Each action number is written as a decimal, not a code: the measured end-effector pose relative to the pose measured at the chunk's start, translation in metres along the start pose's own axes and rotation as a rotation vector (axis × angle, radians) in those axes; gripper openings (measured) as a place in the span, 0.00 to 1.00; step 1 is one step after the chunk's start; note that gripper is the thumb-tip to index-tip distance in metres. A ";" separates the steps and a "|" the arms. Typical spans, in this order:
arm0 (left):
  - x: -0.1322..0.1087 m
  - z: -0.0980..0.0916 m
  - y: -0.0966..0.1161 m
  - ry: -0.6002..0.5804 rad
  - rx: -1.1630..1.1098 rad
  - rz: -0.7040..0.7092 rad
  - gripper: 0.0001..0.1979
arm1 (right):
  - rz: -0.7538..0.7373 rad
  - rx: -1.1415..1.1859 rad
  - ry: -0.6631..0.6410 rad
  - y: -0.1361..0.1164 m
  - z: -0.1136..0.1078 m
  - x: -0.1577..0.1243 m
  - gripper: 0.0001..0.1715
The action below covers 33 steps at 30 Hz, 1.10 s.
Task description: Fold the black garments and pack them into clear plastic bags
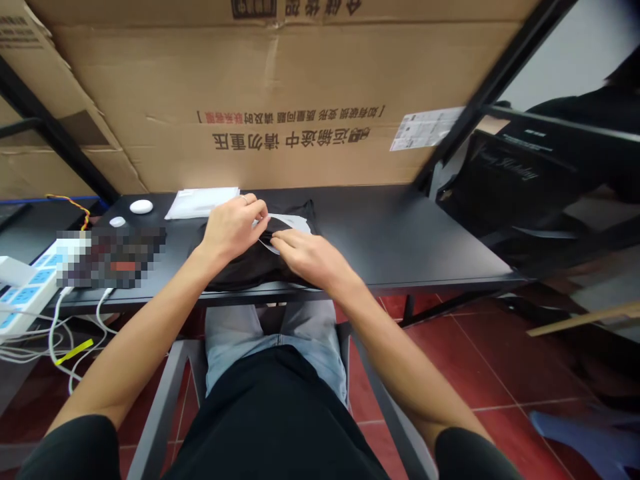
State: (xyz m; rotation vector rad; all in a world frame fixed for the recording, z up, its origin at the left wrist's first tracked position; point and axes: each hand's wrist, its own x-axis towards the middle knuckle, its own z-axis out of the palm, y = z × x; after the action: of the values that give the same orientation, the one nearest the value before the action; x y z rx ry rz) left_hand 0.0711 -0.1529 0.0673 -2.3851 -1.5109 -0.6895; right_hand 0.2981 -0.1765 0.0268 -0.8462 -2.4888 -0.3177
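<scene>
A soft black item [243, 272], which looks like folded cloth, lies near the front edge of the black table [375, 240]. Out of its upper part shows a white sheet [297, 222], partly covered by my hands. My left hand [237, 225] pinches the black cloth at its upper middle, fingertips curled. Close beside it, my right hand [311, 257] has its fingers pressed together on a gathered fold of the same cloth. The fingertips hide just what each one grips.
Behind my left hand lies a white flat packet [197, 203]. Further left are a white oval case [141, 207], a small white round piece [117, 221] and a power strip [37, 283] with cables. A large cardboard sheet [300, 73] closes off the back. A person in black [575, 127] is at right.
</scene>
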 end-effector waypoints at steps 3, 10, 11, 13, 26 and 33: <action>-0.003 -0.004 0.001 -0.030 -0.056 -0.068 0.11 | 0.021 -0.196 -0.192 -0.017 0.012 0.023 0.20; -0.022 0.006 -0.041 -0.401 -0.327 -0.535 0.34 | 0.068 -0.238 -0.421 -0.013 0.017 0.039 0.18; -0.023 0.011 -0.045 -0.463 -0.463 -0.561 0.32 | 0.056 -0.239 -0.417 -0.010 0.015 0.041 0.19; -0.022 0.019 -0.049 -0.494 -0.765 -0.624 0.25 | 0.031 -0.240 -0.380 -0.003 0.007 0.044 0.20; 0.021 0.021 -0.147 0.371 -1.149 -0.879 0.10 | -0.552 0.021 0.249 0.037 -0.019 0.005 0.22; 0.017 0.029 -0.195 0.470 -0.978 -1.068 0.09 | -0.282 0.080 0.241 0.075 0.000 -0.018 0.21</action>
State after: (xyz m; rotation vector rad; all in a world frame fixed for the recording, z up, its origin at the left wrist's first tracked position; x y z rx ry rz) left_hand -0.0902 -0.0418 0.0408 -1.3217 -2.4677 -2.4338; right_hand 0.3572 -0.1272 0.0215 -0.3968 -2.3724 -0.3880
